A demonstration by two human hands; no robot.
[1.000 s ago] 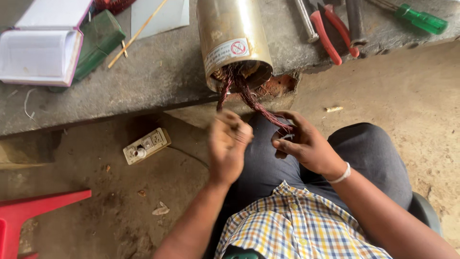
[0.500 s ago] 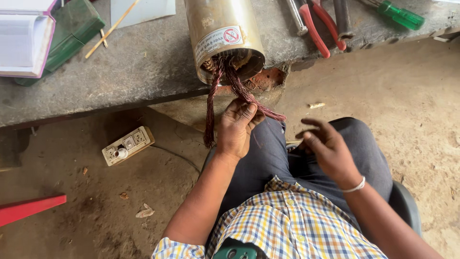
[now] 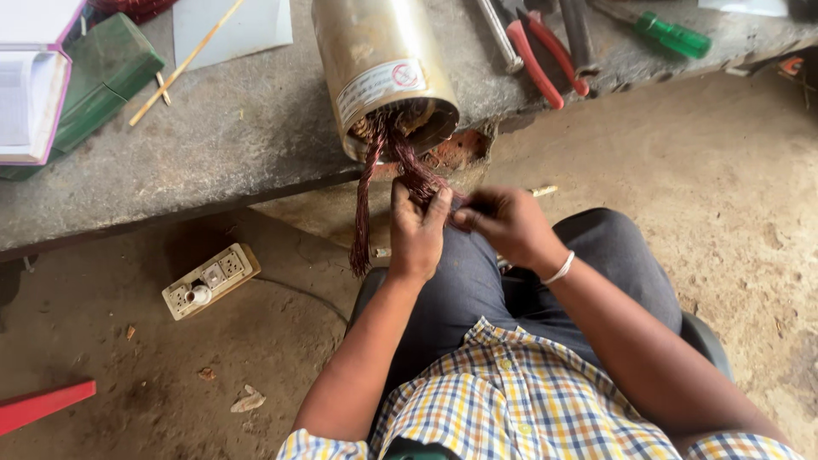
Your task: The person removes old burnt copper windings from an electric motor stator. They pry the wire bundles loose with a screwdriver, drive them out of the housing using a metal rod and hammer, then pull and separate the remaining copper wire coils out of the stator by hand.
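Head view: you sit below the surface with the motor lying on it, its open end over the edge toward you, and coppery wire bundles spilling out of that end. Your left hand has its fingers closed around one bundle just below the opening, while your right hand pinches the same bundle's lower part, fingers narrow on the strands; a second bundle hangs loose to the left, touching neither hand. To do this step well, I would keep the left hand as the anchor close to the motor mouth and let the right do the pulling, in line with the bore rather than sideways, so the strands do not scrape the rim. Take a modest group of strands at a time; a thick grab will likely jam. Keep the loose bundle out of the pull so it does not tangle. The pliers and screwdriver lie on the surface, well apart from your hands, should a strand stick
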